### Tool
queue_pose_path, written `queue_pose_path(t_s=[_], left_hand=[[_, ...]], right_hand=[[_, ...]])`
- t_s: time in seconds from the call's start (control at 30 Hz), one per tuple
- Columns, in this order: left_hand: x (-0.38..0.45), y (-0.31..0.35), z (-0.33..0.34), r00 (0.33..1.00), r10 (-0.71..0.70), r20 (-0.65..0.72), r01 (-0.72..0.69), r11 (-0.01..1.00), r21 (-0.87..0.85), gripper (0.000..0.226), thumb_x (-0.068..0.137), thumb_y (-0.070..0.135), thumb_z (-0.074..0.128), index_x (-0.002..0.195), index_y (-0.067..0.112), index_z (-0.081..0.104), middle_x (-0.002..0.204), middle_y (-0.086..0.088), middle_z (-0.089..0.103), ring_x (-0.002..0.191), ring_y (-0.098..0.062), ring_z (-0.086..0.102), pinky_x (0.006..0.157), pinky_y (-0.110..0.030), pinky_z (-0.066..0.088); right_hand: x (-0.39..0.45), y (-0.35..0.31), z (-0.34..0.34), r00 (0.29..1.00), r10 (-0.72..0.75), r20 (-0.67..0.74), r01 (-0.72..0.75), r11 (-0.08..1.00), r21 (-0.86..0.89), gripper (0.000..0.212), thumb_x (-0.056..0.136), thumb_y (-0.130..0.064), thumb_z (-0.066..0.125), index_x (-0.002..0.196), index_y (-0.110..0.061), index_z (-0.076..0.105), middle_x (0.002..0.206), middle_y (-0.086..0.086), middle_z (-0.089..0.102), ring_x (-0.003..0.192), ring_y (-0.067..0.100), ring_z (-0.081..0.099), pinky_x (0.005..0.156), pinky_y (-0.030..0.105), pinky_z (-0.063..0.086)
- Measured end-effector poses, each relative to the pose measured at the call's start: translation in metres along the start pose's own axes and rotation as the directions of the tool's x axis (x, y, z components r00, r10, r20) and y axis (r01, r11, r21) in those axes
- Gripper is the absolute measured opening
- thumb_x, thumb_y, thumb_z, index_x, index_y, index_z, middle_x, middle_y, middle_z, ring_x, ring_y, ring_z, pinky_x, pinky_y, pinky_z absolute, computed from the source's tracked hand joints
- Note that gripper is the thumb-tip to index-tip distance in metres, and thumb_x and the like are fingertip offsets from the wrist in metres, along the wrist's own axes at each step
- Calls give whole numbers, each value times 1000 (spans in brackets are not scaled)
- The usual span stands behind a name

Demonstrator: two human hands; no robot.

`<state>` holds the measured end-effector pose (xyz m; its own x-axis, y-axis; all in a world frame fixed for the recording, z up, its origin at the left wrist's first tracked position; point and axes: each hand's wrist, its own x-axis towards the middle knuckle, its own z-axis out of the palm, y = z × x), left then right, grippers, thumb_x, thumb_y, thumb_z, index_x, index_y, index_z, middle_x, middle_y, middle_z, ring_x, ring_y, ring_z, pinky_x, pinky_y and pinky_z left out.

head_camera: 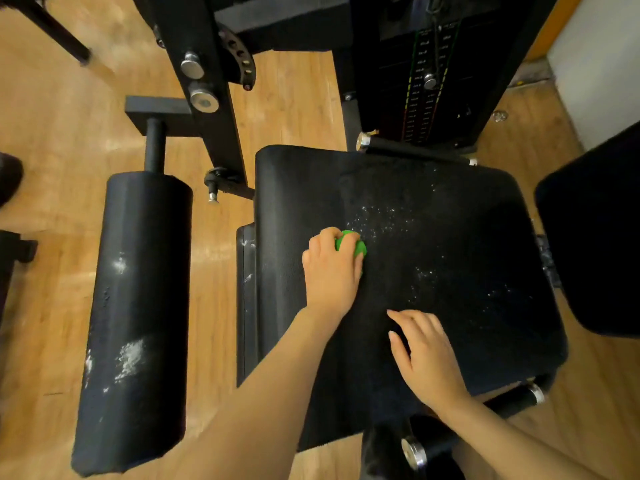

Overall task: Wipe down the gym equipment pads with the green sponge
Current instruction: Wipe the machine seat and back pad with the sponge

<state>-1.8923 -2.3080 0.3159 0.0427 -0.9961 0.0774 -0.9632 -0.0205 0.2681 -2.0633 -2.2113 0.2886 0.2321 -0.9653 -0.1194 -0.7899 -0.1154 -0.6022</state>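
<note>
at the left of the frame a long black roller pad [135,320] stands over the wooden floor [52,133], its cover smeared with white patches low down and a smaller one near its middle. just right of it, in the upper middle, the machine's black frame post [207,98] slants down with two round metal knobs on it. the big black seat pad [433,254] fills the centre and right of the frame, dusted with white specks across its middle. on the left half of that pad the left hand [330,271] presses down with its fingers curled over the green sponge [351,244], which peeks out past the fingertips, right at the edge of the speckled patch. lower and to the right, the right hand [422,355] lies flat on the seat pad with fingers straight and a little spread, holding nothing, well apart from the sponge. in the upper right the weight stack [426,81] rises behind the seat, and another dark pad [595,237] cuts in at the right edge.
</note>
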Motion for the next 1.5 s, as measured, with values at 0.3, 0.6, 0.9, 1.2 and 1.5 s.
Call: queue_pose_path(t_s=[0.3, 0.6, 0.9, 1.2, 1.5], left_hand=[[104, -25, 8, 985, 77, 157, -65, 995, -79, 50, 96, 48, 30, 126, 19, 57, 120, -6, 52, 105, -27, 49, 87, -41, 34], [158, -101, 11, 997, -28, -69, 33, 997, 69, 41, 94, 39, 39, 122, 17, 60, 135, -12, 51, 123, -32, 47, 98, -49, 37], [157, -109, 18, 995, -29, -94, 37, 995, 88, 37, 95, 31, 46, 128, 18, 57, 141, -13, 48, 131, -32, 42, 105, -49, 34], [157, -108, 19, 994, -55, -93, 60, 997, 47, 36, 94, 29, 51, 129, 20, 57, 144, -10, 46, 133, -30, 40, 106, -48, 31], [157, -106, 19, 996, -65, -66, 70, 994, 80, 37, 95, 30, 48, 129, 20, 56, 145, -10, 45, 134, -30, 38, 108, -49, 32]], right_hand=[[108, -25, -23, 971, 237, -42, -223, 951, 213, 38, 96, -19, 49, 135, -19, 51, 112, -14, 53, 107, 5, 53, 91, 31, 51], [195, -72, 2, 967, 223, -124, -187, 951, 246, 49, 93, -31, 57, 140, -20, 46, 144, -2, 38, 134, 14, 32, 107, 28, 30], [238, -62, -2, 980, 166, -110, -153, 981, 119, 50, 88, -17, 66, 135, -16, 52, 141, 0, 44, 132, 16, 33, 107, 25, 23], [300, -60, -2, 991, 98, -96, -79, 980, 182, 43, 89, -15, 56, 132, -12, 55, 135, 4, 48, 130, 19, 37, 105, 24, 29], [267, -61, 14, 971, 89, -221, -77, 995, 59, 36, 90, -21, 62, 125, -13, 60, 124, 3, 56, 119, 18, 44, 96, 21, 33]])
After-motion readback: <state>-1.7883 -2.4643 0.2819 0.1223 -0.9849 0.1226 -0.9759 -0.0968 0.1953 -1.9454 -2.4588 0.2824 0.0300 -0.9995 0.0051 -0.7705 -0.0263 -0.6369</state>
